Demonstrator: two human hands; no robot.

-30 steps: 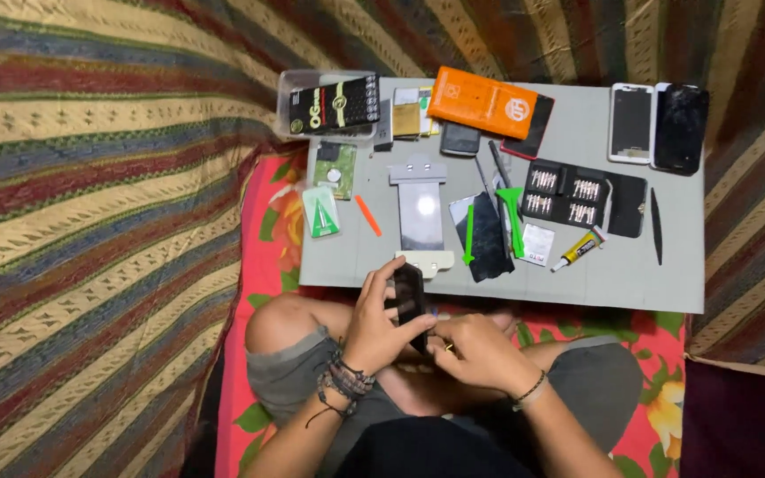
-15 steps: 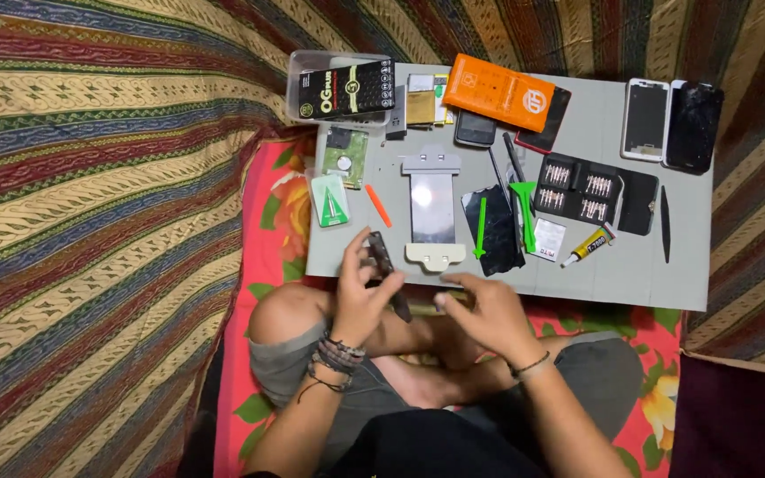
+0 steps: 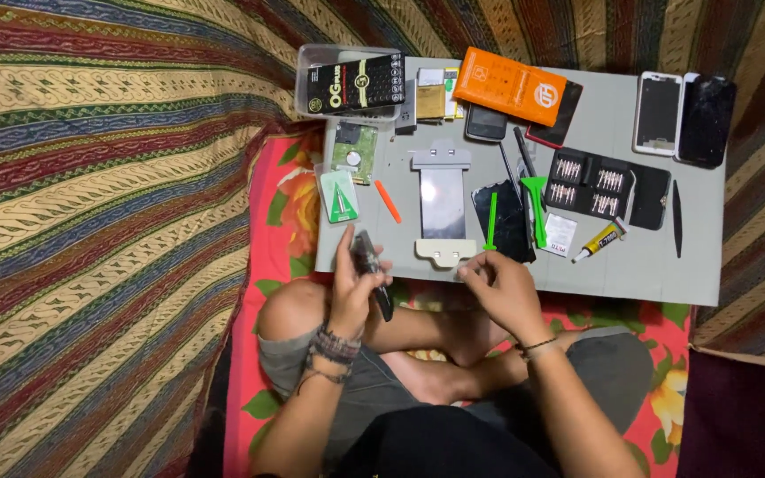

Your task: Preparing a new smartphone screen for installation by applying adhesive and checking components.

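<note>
1. Head view: my left hand (image 3: 354,288) is at the near left edge of the grey bench (image 3: 657,265), fingers wrapped around a dark phone (image 3: 370,270) – held on edge, tilted, its lower end hanging past the bench over my knee.
2. My right hand (image 3: 499,285) is at the near edge too, just below the grey screen jig (image 3: 443,205); fingers curled together at the tips, but I cannot tell whether they pinch anything.
3. Beside the jig lie an orange pick (image 3: 388,201) and a small green packet (image 3: 340,196) to its left, and a green pry tool (image 3: 491,221) to its right, lying over a black panel (image 3: 511,221).
4. Farther right – a black bit set (image 3: 591,181), a glue tube (image 3: 601,240), and two phones (image 3: 683,118) at the far corner.
5. At the far edge sit an orange box (image 3: 508,85) and a clear tray (image 3: 347,84).
6. I sit cross-legged on a floral sheet (image 3: 267,212).
</note>
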